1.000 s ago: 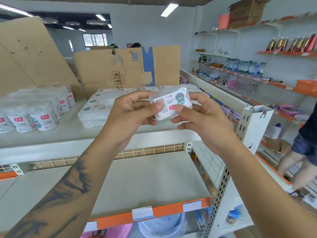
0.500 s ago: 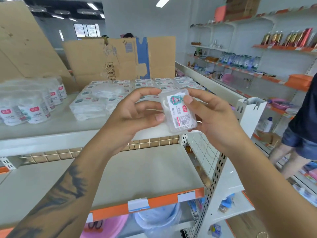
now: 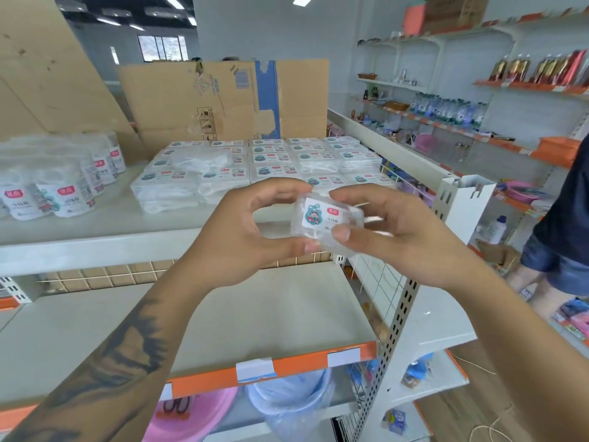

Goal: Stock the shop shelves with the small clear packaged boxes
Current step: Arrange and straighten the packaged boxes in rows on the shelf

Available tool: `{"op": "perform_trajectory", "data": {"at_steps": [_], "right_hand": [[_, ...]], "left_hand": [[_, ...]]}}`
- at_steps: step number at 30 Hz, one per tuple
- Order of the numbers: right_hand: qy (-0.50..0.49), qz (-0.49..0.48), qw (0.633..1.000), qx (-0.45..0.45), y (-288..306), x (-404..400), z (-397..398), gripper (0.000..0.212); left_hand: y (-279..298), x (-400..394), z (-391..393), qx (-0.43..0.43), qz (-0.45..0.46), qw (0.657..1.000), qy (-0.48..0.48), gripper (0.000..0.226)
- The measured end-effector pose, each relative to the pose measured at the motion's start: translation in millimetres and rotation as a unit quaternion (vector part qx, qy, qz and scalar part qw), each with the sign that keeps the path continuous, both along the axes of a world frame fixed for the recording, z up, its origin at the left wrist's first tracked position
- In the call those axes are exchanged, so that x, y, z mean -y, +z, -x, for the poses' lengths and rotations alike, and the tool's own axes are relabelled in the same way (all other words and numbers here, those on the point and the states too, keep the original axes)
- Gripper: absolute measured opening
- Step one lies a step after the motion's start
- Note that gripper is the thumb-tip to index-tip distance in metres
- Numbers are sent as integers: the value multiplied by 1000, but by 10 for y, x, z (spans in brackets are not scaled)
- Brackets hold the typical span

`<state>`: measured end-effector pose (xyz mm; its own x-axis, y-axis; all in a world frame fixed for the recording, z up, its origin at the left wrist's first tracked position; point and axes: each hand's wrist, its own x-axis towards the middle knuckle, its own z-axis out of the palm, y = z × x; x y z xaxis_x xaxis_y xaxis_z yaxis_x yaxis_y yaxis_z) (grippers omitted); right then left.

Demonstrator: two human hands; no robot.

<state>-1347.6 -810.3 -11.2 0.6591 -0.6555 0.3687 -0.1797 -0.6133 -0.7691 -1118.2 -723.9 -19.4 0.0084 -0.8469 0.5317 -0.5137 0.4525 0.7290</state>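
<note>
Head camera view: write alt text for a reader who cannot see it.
Two bare hands, left hand and right hand, hold a small clear box with a printed label in front of a grey shop shelf. Rows of matching boxes and white tubs stand on that shelf, with cardboard behind.

The little box (image 3: 328, 223) is see-through, with a white label that has a teal picture and a red patch. The boxes stacked on the top shelf (image 3: 95, 237) have the same labels. That shelf is pale grey. The lower shelf (image 3: 271, 317) has an orange front strip with white tags. The cardboard (image 3: 197, 100) is brown with a blue stripe. Below sit a pink tub (image 3: 194, 416) and a pale blue bucket (image 3: 293, 400). The left arm (image 3: 121, 355) has dark tattoo marks.
</note>
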Motion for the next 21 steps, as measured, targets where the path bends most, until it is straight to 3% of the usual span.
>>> {"op": "perform_trajectory", "data": {"at_steps": [3,6,9,11,15,21], "right_hand": [[-28,206,974,-93,41,3,54,65],[-45,278,951,-127,131,76,49,60],[-47,277,945,-167,282,197,3,54],[-75,277,937,-202,394,334,-44,52],[-133,270,912,-277,512,709,-181,50],[-106,225,929,-274,451,875,-422,42]], "left_hand": [[-47,34,45,-3,19,999,39,64],[-65,56,96,-1,22,997,71,62],[-92,54,109,34,23,991,130,68],[-125,40,61,101,27,978,183,69],[-335,15,-52,310,57,907,278,64],[-635,-31,-128,398,49,863,307,67]]}}
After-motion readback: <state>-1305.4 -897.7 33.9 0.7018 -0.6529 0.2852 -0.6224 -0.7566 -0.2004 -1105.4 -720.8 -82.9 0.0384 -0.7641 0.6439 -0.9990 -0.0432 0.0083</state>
